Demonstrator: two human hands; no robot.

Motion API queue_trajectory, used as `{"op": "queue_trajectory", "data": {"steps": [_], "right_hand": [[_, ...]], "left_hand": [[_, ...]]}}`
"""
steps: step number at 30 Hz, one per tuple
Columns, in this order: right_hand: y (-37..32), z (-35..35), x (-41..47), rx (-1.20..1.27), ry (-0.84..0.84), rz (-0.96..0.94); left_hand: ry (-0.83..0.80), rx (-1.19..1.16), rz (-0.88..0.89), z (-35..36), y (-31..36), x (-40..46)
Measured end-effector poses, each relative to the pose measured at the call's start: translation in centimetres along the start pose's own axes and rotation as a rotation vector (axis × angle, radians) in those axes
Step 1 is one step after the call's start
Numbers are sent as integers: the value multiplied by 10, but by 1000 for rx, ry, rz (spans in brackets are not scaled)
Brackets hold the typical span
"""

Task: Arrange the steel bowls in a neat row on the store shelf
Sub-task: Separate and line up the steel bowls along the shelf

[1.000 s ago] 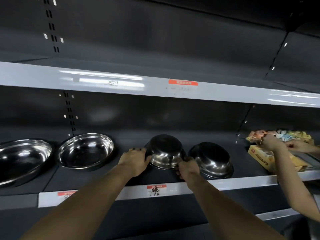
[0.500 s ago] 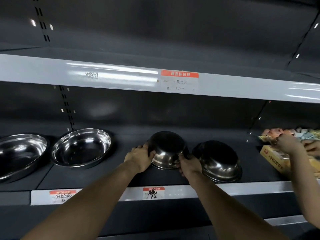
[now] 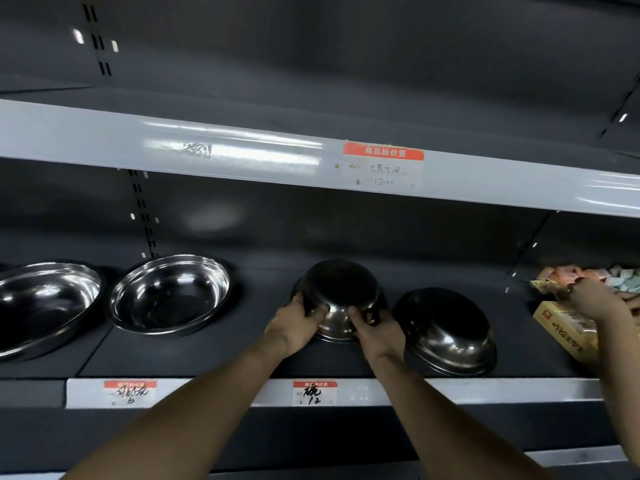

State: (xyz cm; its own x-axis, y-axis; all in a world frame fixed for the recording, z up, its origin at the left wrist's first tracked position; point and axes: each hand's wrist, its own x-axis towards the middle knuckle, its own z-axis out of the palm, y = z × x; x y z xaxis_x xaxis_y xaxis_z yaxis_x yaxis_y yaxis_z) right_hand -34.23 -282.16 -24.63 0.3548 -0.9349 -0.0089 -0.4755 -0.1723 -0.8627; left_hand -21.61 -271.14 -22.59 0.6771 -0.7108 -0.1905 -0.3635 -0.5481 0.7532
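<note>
A: Head view, and both hands are on one bowl! The left hand (image 3: 300, 319) has its fingers curled over the near-left rim of the tilted bowl (image 3: 341, 299), and the right hand (image 3: 375, 330) clamps the near-right side, thumb up on the steel.

B: So where's that bowl sitting?

A: Middle of the shelf (image 3: 214, 355), tipped with its mouth facing away, base edge apparently touching the deck. Just beside it on the right, a dark bowl (image 3: 446, 332) leans too.

B: And the left side?

A: Two wide shiny basins: one (image 3: 171, 294) propped at a slant, another (image 3: 45, 306) at the frame's edge, side by side.

B: Progress?

A: I'd call it partway. Four pieces stand roughly in line, but spacing is uneven, with a wide gap left of the held bowl. Far right, someone else's hand (image 3: 595, 299) works at a yellow box (image 3: 568, 327).
</note>
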Motion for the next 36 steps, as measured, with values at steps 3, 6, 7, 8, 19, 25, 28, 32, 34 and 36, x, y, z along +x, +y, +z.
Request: {"op": "queue_trajectory", "data": {"steps": [3, 6, 7, 8, 19, 25, 28, 32, 34, 36], "right_hand": [[1, 2, -10, -9, 52, -147], [-1, 4, -21, 36, 91, -216], [-3, 4, -24, 52, 92, -230], [-4, 5, -26, 75, 88, -239], [-6, -2, -47, 264, 5, -127], [4, -6, -56, 346, -41, 23], [6, -10, -58, 450, -81, 129], [11, -16, -54, 693, -126, 298], [9, -17, -55, 727, -127, 302], [6, -18, -58, 675, -128, 273]], "left_hand": [[97, -202, -32, -4, -1, -6], [200, -358, -58, -9, -1, -11], [229, -401, -61, -11, -1, -12], [257, -438, -54, -13, -1, -13], [312, -834, -21, -33, -4, -34], [285, -830, -57, -29, -14, -44], [267, -839, -74, -26, -23, -51], [247, -876, -79, -26, -26, -60], [231, -868, -76, -28, -27, -65], [220, -861, -77, -31, -28, -69]]}}
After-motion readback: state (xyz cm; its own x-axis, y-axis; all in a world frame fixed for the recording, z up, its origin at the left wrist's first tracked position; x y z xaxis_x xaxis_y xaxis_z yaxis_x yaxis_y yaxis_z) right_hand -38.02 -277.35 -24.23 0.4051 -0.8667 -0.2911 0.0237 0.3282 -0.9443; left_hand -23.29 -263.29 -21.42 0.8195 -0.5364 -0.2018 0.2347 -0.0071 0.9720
